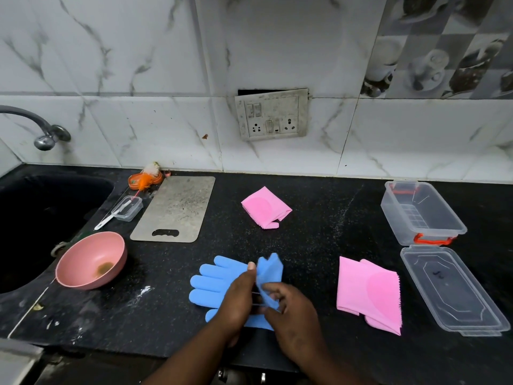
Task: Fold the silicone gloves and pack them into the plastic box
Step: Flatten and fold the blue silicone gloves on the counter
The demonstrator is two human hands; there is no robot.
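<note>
Both hands on blue glove (213, 284): left hand (236, 298) pins palm, right hand (291, 315) pinches cuff, folding over. Two pink gloves (369, 294) folded, right and beyond. Plastic box (399, 215) far right, empty; packing remains.

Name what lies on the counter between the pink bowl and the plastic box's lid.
In the head view: the blue glove under both hands, then a folded pink glove.

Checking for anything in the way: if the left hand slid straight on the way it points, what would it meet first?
The left hand points away, slightly right. Past the blue glove it holds, bare counter, then probably the far folded pink glove; depth is uncertain.
</note>
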